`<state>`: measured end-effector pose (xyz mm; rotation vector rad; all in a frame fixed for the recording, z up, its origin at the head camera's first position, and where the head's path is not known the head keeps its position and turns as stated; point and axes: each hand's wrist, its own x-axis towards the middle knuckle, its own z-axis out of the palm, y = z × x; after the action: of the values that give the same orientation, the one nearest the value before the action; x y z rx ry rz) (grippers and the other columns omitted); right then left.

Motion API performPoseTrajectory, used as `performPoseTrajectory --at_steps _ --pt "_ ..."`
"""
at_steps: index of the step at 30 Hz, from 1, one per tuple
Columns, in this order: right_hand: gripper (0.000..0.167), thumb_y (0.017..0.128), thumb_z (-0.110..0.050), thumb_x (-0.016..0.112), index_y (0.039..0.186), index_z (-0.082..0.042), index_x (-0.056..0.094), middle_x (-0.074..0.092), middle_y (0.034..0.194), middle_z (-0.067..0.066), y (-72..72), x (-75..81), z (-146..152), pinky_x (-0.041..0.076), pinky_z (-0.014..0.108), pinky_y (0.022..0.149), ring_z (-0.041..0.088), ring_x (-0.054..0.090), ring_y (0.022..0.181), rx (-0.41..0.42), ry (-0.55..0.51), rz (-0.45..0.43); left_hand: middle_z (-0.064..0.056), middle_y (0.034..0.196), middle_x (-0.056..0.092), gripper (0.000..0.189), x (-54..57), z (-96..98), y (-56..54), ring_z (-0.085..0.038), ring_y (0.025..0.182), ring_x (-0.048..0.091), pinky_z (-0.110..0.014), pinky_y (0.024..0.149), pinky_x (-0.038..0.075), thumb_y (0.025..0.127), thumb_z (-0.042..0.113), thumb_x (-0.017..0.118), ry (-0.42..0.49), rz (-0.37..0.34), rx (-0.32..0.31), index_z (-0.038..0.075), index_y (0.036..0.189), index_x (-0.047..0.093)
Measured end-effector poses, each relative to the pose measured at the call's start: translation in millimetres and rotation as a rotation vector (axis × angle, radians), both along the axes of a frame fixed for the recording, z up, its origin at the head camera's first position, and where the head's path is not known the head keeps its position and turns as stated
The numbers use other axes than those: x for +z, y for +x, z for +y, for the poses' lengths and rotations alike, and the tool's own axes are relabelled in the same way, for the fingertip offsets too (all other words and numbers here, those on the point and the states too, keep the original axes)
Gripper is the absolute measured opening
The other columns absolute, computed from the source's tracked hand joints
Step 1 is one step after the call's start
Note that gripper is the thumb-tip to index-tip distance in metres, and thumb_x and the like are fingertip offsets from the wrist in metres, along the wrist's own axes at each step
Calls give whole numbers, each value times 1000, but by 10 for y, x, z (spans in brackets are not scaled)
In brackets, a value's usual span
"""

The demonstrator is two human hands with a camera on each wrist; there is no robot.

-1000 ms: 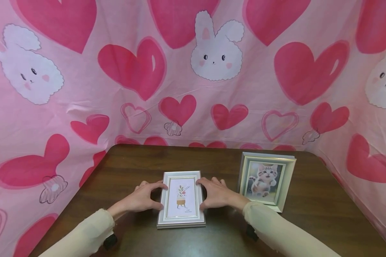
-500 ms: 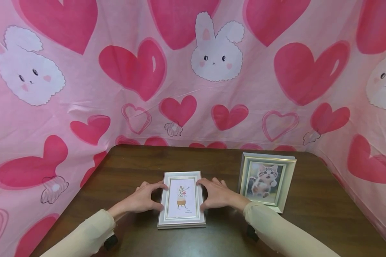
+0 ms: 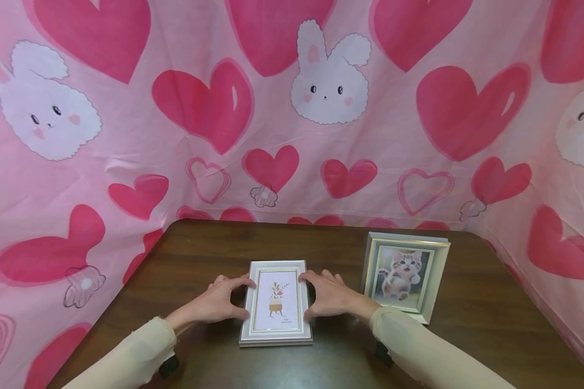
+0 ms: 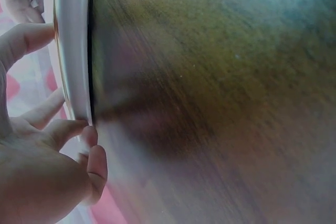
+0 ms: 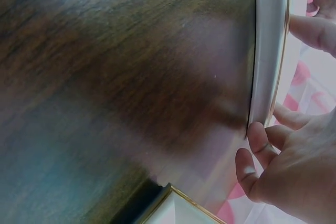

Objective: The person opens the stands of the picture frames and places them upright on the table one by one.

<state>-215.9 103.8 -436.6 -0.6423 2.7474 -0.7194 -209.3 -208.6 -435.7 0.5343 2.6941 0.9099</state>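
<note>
- Pink heart-and-rabbit cloth (image 3: 355, 141) hangs behind the table (image 3: 209, 246).
- On it lies the white frame (image 3: 277, 301), my left hand (image 3: 217, 302) and right hand (image 3: 333, 295) gripping its 2 long sides.
- I seem to be positioning it; the next move calls for even pressure.

White portrait picture frame (image 3: 276, 300), thin gold-toned trim, print of a plant in a legged pot. Lies flat, face up on counter (image 3: 190, 254); left hand (image 3: 217, 300) and right hand (image 3: 329, 294) grip its opposite long sides.
</note>
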Motion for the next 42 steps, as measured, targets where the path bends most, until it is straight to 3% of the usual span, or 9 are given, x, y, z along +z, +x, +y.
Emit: performPoseTrajectory --at_steps 16,24,33,42 --pt "88 68 -41 90 144 -13 56 63 121 4 34 -30 25 36 41 83 20 45 98 9 -29 42 -7 155 54 63 -36 6 -9 -26 115 41 -51 89 41 77 30 94 -8 23 20 28 135 68" --pt "89 68 -41 89 145 -11 56 63 130 5 46 -17 22 37 41 83 19 44 99 21 -38 65 -8 158 51 66 -31 1 19 -26 115 42 -49 87 46 76 27 94 14 30 35 27 136 68" --pt "91 68 -39 91 147 -9 56 55 151 10 71 2 19 36 41 82 22 45 101 37 -23 117 -6 162 46 68 -36 4 50 -26 111 42 -45 86 44 75 27 95 34 40 40 25 137 68" --pt "92 69 -39 91 149 -9 56 52 155 12 105 38 -3 37 41 84 22 46 104 26 -2 142 -1 164 45 69 -38 18 76 -25 110 42 -45 86 42 74 25 95 41 78 54 23 138 68"
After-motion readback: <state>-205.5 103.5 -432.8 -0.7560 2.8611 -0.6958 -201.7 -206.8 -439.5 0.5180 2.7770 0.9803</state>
